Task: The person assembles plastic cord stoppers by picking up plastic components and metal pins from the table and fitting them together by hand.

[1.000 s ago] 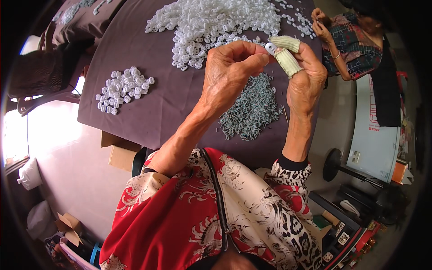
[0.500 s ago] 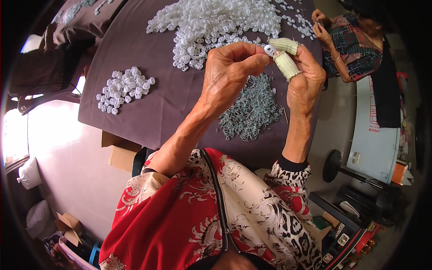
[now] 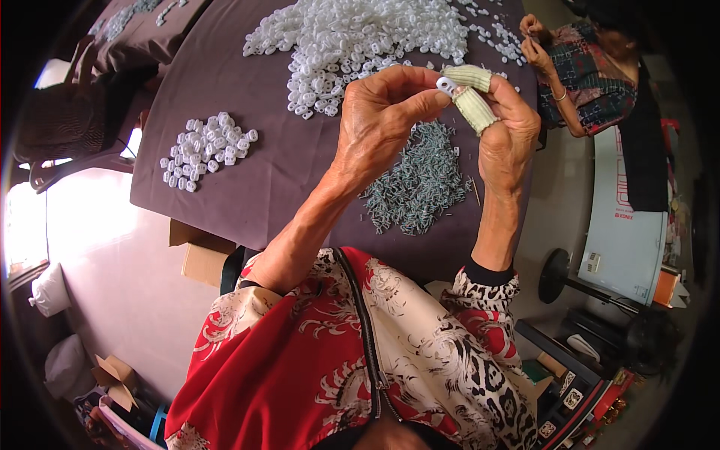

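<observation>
A small, white, oval plastic piece with holes (image 3: 445, 85) was located between the two bare hands, raised above a cloth-covered, brownish-purple surface (image 3: 244, 199). The left hand (image 3: 379, 116) grasped the piece from its left side, thumb and forefinger pinched together. The right hand (image 3: 511, 135) met it from the opposite side, its fingers bent toward the piece; whether these gripped it or merely touched it could not be told. Two pale green, ribbed knit finger covers — one on the forefinger (image 3: 468, 77), one on the thumb (image 3: 475, 111) — sheathed the right hand.

Below and between the wrists lay a loose pile of short, thin, grey-green rods (image 3: 416, 184), with a slender tan stick (image 3: 476, 191) at its right. Beyond the hands spread a large heap of white oval pieces (image 3: 360, 37); a smaller cluster of white pieces (image 3: 206, 150) lay well apart to the left. The person wore a red, cream and black patterned zip jacket (image 3: 292, 352). At upper right — past the surface's edge — sat a co-worker in a dark patterned top (image 3: 592, 82), hands brought together.
</observation>
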The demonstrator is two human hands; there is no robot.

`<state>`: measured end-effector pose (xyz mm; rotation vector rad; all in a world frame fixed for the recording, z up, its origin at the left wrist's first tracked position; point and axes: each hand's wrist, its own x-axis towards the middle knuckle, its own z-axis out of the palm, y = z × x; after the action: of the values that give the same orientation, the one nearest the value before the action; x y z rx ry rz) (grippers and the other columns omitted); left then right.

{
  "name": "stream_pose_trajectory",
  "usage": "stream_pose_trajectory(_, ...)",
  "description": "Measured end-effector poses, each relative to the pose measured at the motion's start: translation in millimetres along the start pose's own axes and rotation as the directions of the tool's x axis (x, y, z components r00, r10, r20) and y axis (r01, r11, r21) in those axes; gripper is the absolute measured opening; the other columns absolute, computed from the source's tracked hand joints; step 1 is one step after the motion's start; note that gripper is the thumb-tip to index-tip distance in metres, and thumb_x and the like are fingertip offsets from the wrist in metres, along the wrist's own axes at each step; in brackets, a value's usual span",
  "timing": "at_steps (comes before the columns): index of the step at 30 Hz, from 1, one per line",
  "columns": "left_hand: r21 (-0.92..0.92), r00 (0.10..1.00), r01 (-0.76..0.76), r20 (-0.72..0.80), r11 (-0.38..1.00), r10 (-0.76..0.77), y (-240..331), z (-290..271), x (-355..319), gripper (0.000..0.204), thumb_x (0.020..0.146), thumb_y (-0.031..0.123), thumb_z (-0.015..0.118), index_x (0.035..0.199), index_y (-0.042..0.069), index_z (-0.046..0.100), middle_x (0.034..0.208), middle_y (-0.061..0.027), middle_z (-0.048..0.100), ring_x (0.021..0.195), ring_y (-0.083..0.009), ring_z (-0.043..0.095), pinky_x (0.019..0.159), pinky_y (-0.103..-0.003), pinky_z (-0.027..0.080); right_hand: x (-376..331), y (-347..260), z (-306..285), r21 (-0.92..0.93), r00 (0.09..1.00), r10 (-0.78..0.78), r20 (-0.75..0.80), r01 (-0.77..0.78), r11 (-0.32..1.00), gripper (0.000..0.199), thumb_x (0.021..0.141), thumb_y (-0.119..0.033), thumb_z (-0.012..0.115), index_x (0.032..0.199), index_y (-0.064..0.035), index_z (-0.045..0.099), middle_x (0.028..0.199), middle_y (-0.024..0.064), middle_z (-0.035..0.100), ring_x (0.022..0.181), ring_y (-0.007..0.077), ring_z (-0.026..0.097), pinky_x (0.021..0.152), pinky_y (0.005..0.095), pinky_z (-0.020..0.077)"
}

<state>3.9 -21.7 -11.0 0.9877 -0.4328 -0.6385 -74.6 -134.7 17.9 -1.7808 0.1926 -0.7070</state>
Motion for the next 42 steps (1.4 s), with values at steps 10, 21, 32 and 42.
stream_pose_trajectory(10,-0.001,1.000,-0.007,0.022,1.000,0.007,0,-3,-2,0.023,0.076,0.008,0.064,0.096,-0.003,0.059,0.080,-0.0079,0.063,0.070,-0.0123,0.060,0.068,-0.024,0.049,-4,2,-2,-0.079,0.998,0.064,0.008,-0.063,0.995,0.026,0.076,-0.004,0.047,0.099,0.0055,0.058,0.089,0.0067,0.061,0.079,0.0091,0.056,0.074,0.0199,0.0429)
stream_pose_trajectory(21,-0.033,1.000,0.000,0.003,0.999,0.000,-3,-3,0,0.022,0.076,0.006,0.063,0.094,-0.005,0.059,0.075,-0.0095,0.063,0.069,-0.0144,0.061,0.068,-0.025,0.049,-4,5,1,-0.025,0.997,0.059,-0.051,-0.061,0.998,0.018,0.077,0.000,0.055,0.094,-0.0005,0.062,0.073,-0.0024,0.059,0.063,0.0015,0.049,0.053,0.0153,0.0375)
stream_pose_trajectory(32,-0.158,0.994,0.112,0.036,0.981,-0.107,-7,-7,4,0.016,0.076,0.007,0.063,0.088,-0.004,0.060,0.074,-0.0086,0.062,0.065,-0.0130,0.058,0.063,-0.024,0.048,-5,8,1,-0.096,0.992,0.119,-0.032,-0.121,0.988,0.027,0.076,0.002,0.043,0.098,0.0047,0.059,0.091,0.0069,0.061,0.082,0.0100,0.056,0.077,0.0210,0.0428)
stream_pose_trajectory(42,-0.211,0.969,0.249,0.059,0.945,-0.242,-16,-13,6,0.015,0.081,0.014,0.060,0.085,0.000,0.060,0.076,-0.0051,0.060,0.067,-0.0124,0.058,0.068,-0.029,0.050,-7,13,-2,-0.157,0.994,0.106,0.004,-0.104,0.982,0.029,0.074,0.002,0.051,0.102,0.0039,0.057,0.092,0.0068,0.060,0.083,0.0113,0.056,0.077,0.0223,0.0438)
